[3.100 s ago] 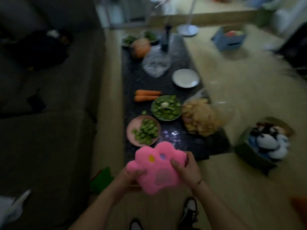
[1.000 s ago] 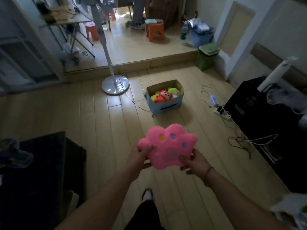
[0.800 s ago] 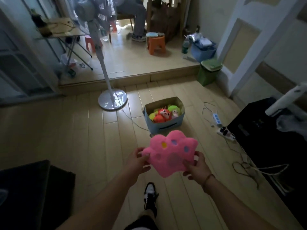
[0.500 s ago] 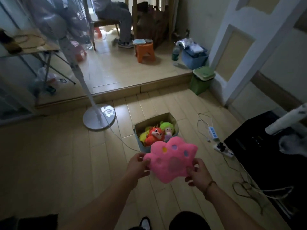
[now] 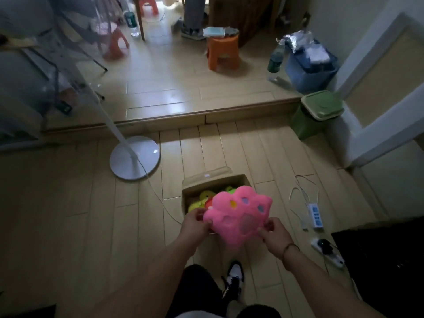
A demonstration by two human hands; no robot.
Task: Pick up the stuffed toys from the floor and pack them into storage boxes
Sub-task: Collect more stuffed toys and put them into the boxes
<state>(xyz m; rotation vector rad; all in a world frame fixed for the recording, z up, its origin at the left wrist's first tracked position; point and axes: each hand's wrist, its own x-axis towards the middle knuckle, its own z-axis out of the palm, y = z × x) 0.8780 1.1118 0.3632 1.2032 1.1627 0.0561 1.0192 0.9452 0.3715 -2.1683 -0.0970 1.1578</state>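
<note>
Both hands pinch the pink paw-shaped plush toy [image 5: 238, 214] by its lower edges, our left hand [image 5: 195, 223] on one side and our right hand [image 5: 271, 232] on the other, holding it in the air over the open cardboard storage box [image 5: 206, 180] on the wooden floor [image 5: 80, 214]. Half a second ago the box lay well ahead of the toy; now we have stepped up to it and the toy overlaps its opening, so we judge the drop-in is close. Hidden behind the toy is most of the box's interior: only a yellow-green plush [image 5: 202, 199] and a sliver of red show. Whether room remains inside we cannot tell. A fan base [image 5: 135, 158] stands near the box, its cord trailing beside it.
</note>
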